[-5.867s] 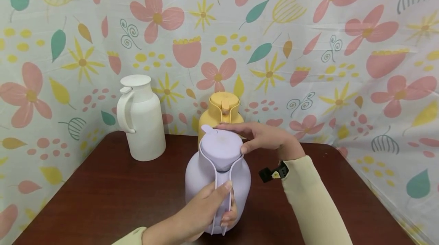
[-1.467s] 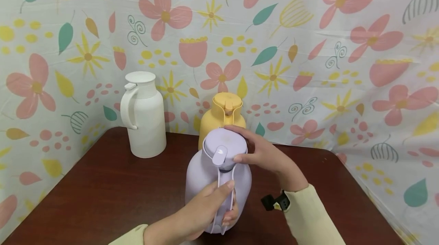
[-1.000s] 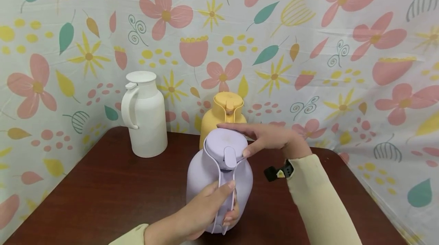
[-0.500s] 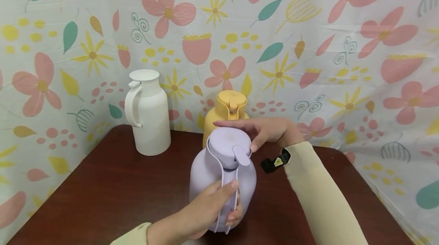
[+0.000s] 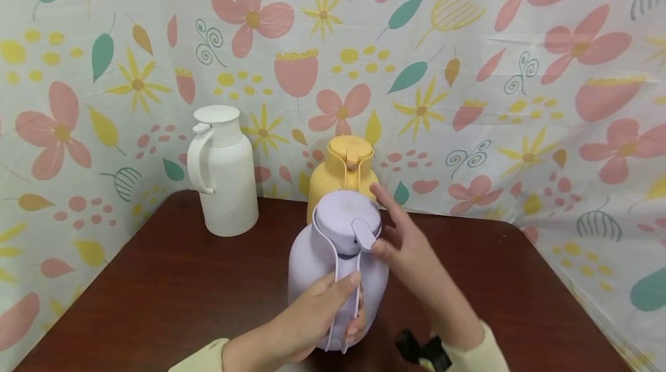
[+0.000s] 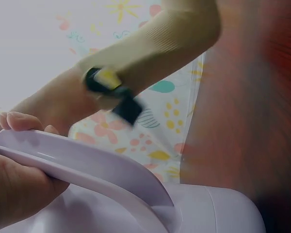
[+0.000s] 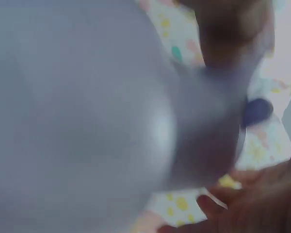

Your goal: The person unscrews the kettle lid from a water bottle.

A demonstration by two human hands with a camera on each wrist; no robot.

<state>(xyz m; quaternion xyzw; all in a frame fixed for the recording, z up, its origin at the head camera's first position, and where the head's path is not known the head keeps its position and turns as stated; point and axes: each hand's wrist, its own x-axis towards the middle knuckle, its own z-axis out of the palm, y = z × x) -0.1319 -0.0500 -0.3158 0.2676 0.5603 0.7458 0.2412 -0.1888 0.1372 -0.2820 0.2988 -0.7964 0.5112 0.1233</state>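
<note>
A lilac thermos jug (image 5: 340, 262) stands on the table, tilted slightly in the head view, with its handle facing the person. My left hand (image 5: 307, 317) grips that handle, thumb on one side and fingers curled round the other; the left wrist view shows the handle (image 6: 87, 165) close up. Beside the lid (image 5: 347, 216), on its right, is my right hand (image 5: 411, 250), fingers extended and spread. Its thumb is at the lid's lever tab (image 5: 364, 235), which points to the front right; whether they touch I cannot tell. The right wrist view is blurred.
Directly behind the lilac jug stands a yellow thermos jug (image 5: 351, 155), partly hidden. A white thermos jug (image 5: 229, 187) is at the back left of the dark wooden table (image 5: 171, 297). A flowered cloth (image 5: 442, 71) hangs behind.
The lid has turned: its lever tab swung from the back left, past the handle, to the front right. My right hand has come off the lid's top to its right side, wrist lower.
</note>
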